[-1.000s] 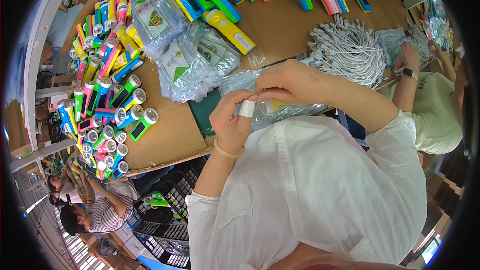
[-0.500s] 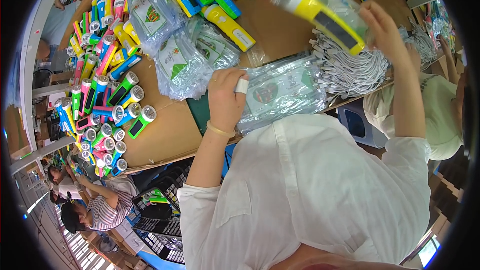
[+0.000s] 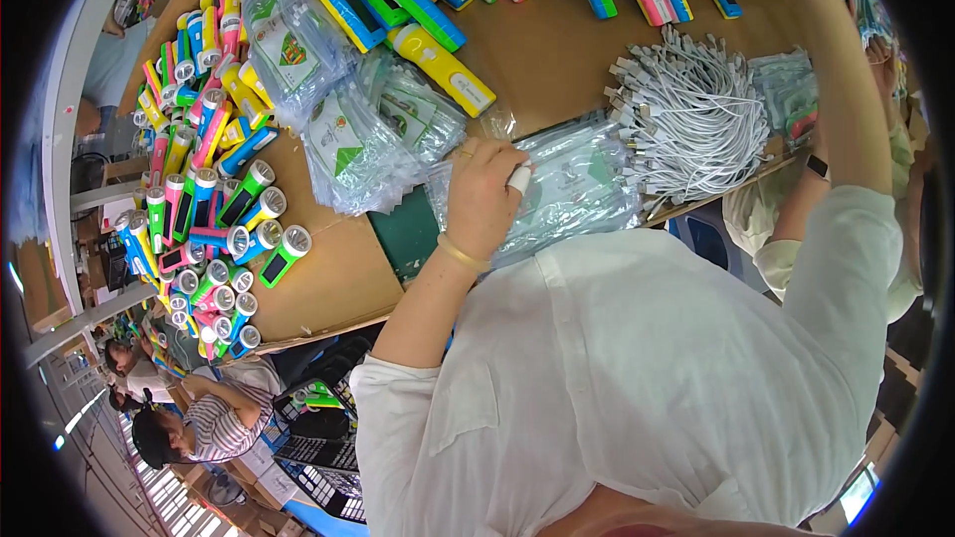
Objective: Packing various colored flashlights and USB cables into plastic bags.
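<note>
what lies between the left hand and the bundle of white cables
In the head view, flat clear plastic bags with green-and-white print lie between the left hand and the bundle of white cables.

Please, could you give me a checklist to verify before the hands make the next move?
1. Left hand at the flat clear bags: ok, fingers over their left end.
2. Left hand gripping one bag: cannot tell, the fingers' undersides are hidden.
3. Right hand visible: not ok, only its arm shows, reaching to the upper edge.
4. White cables within view: ok, bundled at the bags' right.
5. Flashlight pile within view: ok, at left.
</note>
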Tool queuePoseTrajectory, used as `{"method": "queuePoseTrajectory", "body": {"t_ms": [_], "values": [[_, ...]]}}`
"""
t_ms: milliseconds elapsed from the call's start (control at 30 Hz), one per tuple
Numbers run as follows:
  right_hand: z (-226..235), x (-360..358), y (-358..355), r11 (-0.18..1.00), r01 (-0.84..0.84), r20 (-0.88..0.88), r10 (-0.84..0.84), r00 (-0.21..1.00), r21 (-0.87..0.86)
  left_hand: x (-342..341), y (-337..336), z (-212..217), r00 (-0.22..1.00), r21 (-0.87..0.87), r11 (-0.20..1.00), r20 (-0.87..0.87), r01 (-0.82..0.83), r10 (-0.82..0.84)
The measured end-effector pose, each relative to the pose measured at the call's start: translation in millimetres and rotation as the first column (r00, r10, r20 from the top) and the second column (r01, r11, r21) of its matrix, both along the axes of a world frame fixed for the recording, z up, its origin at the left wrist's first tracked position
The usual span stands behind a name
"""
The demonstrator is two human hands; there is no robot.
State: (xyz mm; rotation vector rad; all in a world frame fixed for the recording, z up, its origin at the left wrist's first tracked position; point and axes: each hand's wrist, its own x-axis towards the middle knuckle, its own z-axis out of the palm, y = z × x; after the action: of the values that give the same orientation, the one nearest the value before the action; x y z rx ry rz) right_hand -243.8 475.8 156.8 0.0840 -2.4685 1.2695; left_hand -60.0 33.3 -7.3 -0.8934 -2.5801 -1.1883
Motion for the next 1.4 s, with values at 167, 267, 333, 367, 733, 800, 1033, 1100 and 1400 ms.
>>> {"method": "queuePoseTrajectory", "body": {"t_ms": [167,267,333,367,733,800,1033,1100,1400], "values": [[-81.2,118.1,-217.2,0.584,-0.804,0.414,0.707,0.573,0.114,17.1,-16.3,-14.4,0.975,0.047,0.991,0.187,-0.128,0.117],[-135.3,150.9,-244.7,0.547,-0.792,0.299,0.734,0.609,0.271,16.0,-12.3,-7.8,0.978,0.042,0.993,0.182,-0.108,0.099],[-141.7,153.5,-248.7,0.562,-0.766,0.269,0.721,0.639,0.312,18.8,-21.0,-9.3,0.982,0.067,0.991,0.157,-0.118,0.107],[-141.2,152.7,-244.5,0.605,-0.756,0.282,0.701,0.655,0.249,20.5,-26.9,-9.3,0.985,0.095,0.988,0.131,-0.124,0.111],[-137.3,155.7,-248.4,0.669,-0.639,0.27,0.581,0.768,0.379,60.8,-78.4,-5.4,0.88,0.207,0.885,0.336,-0.416,0.336],[-142.5,163.1,-271.9,0.624,-0.759,0.05,0.765,0.642,0.188,61.1,-75.9,-7.5,0.885,0.21,0.893,0.344,-0.399,0.314],[-155.6,167.8,-298.8,0.484,-0.872,0.116,0.864,0.49,0.075,66.2,-80.7,-10.1,0.88,0.272,0.873,0.376,-0.404,0.29],[-154.5,167.0,-300.6,0.472,-0.878,0.11,0.871,0.478,0.074,70.4,-82.0,-12.0,0.86,0.286,0.857,0.421,-0.429,0.289],[-151.4,162.8,-290.4,0.454,-0.875,0.193,0.855,0.481,0.171,68.6,-75.9,-3.3,0.96,0.167,0.958,0.197,-0.232,0.198]]}}
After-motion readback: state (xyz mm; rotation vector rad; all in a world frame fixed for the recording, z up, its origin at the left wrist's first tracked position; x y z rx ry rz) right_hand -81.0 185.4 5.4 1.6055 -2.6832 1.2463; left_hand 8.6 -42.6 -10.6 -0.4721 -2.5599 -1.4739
